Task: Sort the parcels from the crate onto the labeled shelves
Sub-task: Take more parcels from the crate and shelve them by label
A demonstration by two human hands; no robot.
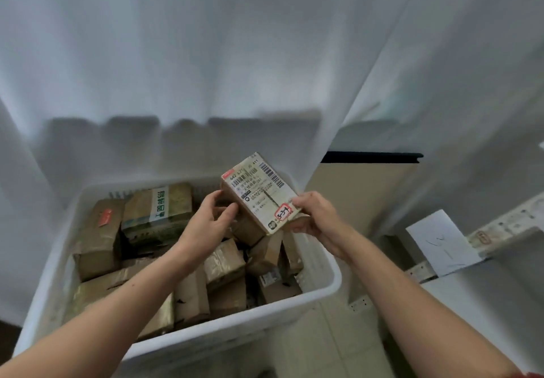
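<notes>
The parcel, a small cardboard box, is held tilted above the far right corner of the white crate. The right hand grips its near right corner, fingers curled around it. The left hand holds its left side with curved fingers. The shipping label on the upper face carries barcodes and the legible digits "642" and "411"; the smaller print is unreadable. A red-bordered sticker reads, handwritten, approximately "3-3-4". The crate holds further brown parcels; one taped parcel bears a green-and-white band with Chinese characters. A paper sheet hangs on the shelf at right.
</notes>
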